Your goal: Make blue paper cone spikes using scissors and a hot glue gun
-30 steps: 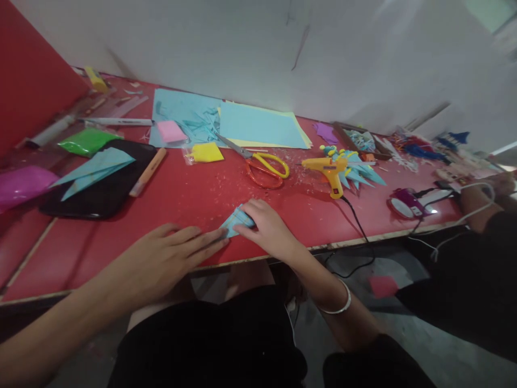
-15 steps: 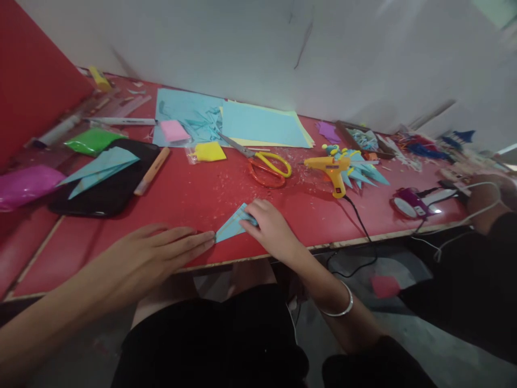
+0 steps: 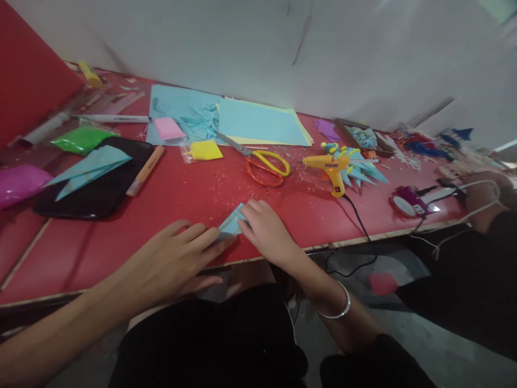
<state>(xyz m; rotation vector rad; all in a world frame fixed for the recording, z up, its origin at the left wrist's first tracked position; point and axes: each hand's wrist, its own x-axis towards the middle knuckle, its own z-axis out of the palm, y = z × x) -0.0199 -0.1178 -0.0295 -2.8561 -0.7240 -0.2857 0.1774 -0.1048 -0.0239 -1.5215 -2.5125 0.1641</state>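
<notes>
A narrow piece of folded light-blue paper [image 3: 231,222] lies at the front edge of the red table, between my two hands. My right hand [image 3: 264,230] is closed on its right end, fingers over the top and thumb at the near side. Across the paper's left end lie the stretched fingers of my left hand [image 3: 181,256]; its thumb sticks out apart, below the table edge. The paper's left tip is hidden under those fingers. Beyond the hands rest scissors [image 3: 270,166] with one yellow and one red handle. A yellow glue gun [image 3: 332,168] lies farther right.
Blue sheets [image 3: 262,121] and paper scraps lie along the wall. At left, folded blue pieces [image 3: 91,170] rest on a black tablet-like slab [image 3: 109,202] beside an orange marker [image 3: 145,171]. Spiky blue paper work [image 3: 363,171] sits behind the glue gun. Another person's arm [image 3: 482,207] is at right.
My left hand has moved right and over the paper's left end, its thumb now apart. My right hand stays on the paper. The view has shifted slightly.
</notes>
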